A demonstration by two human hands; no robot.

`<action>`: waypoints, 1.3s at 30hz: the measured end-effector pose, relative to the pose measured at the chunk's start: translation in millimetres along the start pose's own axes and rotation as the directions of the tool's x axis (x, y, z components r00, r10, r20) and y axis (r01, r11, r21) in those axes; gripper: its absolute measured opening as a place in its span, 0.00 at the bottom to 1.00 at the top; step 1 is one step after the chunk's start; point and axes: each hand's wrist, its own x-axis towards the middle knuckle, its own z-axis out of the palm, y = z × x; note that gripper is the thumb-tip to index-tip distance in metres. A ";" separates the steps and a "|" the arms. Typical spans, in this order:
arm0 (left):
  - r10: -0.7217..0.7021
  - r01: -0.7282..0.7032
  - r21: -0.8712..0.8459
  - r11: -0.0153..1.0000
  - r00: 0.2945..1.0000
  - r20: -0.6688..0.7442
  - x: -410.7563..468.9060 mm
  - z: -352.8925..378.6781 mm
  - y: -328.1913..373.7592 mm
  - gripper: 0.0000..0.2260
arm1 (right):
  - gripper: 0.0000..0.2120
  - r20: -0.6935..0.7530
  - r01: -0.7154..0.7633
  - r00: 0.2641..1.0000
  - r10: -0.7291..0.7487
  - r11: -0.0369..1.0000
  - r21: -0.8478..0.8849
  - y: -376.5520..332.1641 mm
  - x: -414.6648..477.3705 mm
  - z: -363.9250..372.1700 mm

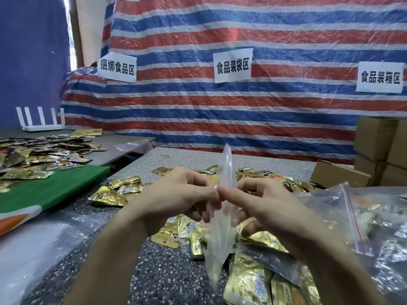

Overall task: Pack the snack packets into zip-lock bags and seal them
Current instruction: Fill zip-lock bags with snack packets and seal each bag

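An empty clear zip-lock bag (pixel 220 243) hangs edge-on between my hands over the speckled table (pixel 167 274). My left hand (pixel 178 194) pinches its upper edge from the left, and my right hand (pixel 262 199) pinches it from the right, thumb pressed against the plastic. Gold snack packets (pixel 114 193) lie scattered on the table beyond and under my hands. More packets (pixel 248 280) lie at the lower right, partly under plastic.
Filled zip-lock bags with a red seal strip (pixel 363 219) are piled at the right. Cardboard boxes (pixel 378 150) stack at the far right. A second table at the left holds many packets (pixel 33 155), a green cloth (pixel 44 192) and a white router (pixel 41 127). Clear plastic (pixel 33 245) lies lower left.
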 end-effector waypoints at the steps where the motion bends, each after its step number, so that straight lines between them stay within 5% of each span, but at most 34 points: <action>1: -0.011 0.011 0.013 1.000 1.000 -0.012 0.4 -0.8 -0.5 0.07 | 0.15 0.010 -0.011 1.000 0.010 0.999 0.033 1.0 -0.1 -1.0; 4: -0.070 0.073 0.011 0.997 0.985 -0.160 1.2 -12.8 -3.9 0.08 | 0.05 -0.037 -0.060 0.997 0.064 0.993 0.101 2.2 0.7 -9.0; 9: -0.094 0.167 0.095 0.981 0.849 -0.521 -4.5 -45.4 -15.0 0.12 | 0.20 -0.066 -0.063 0.995 0.069 0.994 0.088 4.4 0.3 -24.3; 13: -0.080 0.122 0.072 0.990 0.903 -0.423 -5.4 -47.4 -15.7 0.13 | 0.36 0.150 0.069 0.986 -0.069 0.998 0.004 5.6 -1.4 -23.7; 17: -0.039 0.070 0.142 0.987 0.976 -0.213 0.3 -38.2 -17.0 0.17 | 0.18 0.358 0.214 0.921 -0.154 0.968 -0.134 5.4 -3.4 -16.7; 24: 0.011 -0.035 0.147 0.988 0.987 0.161 9.9 -21.7 -24.0 0.09 | 0.32 0.260 0.402 0.915 -0.307 0.730 -0.552 8.7 -2.0 -16.9; 29: 0.059 -0.061 0.009 0.998 0.992 0.113 24.1 -23.1 -38.1 0.09 | 0.13 0.268 0.389 0.921 -0.282 0.692 -0.608 15.5 3.5 -19.5; 31: 0.070 -0.071 0.016 0.997 0.996 0.057 33.5 -25.6 -47.6 0.08 | 0.10 0.260 0.392 0.920 -0.294 0.712 -0.583 18.8 6.5 -23.5; 35: 0.025 -0.005 -0.124 0.992 0.986 0.162 51.4 -37.9 -69.9 0.14 | 0.10 0.207 0.368 0.929 -0.306 0.729 -0.577 25.9 11.3 -28.8; 37: -0.057 0.053 -0.161 0.986 0.998 -0.020 71.6 -41.0 -92.6 0.22 | 0.09 0.185 0.350 0.936 -0.300 0.729 -0.588 28.6 12.7 -29.1; 39: -0.028 0.080 0.126 0.989 0.928 -0.373 100.2 -42.9 -131.0 0.14 | 0.09 0.180 0.346 0.937 -0.300 0.727 -0.593 29.4 13.9 -29.6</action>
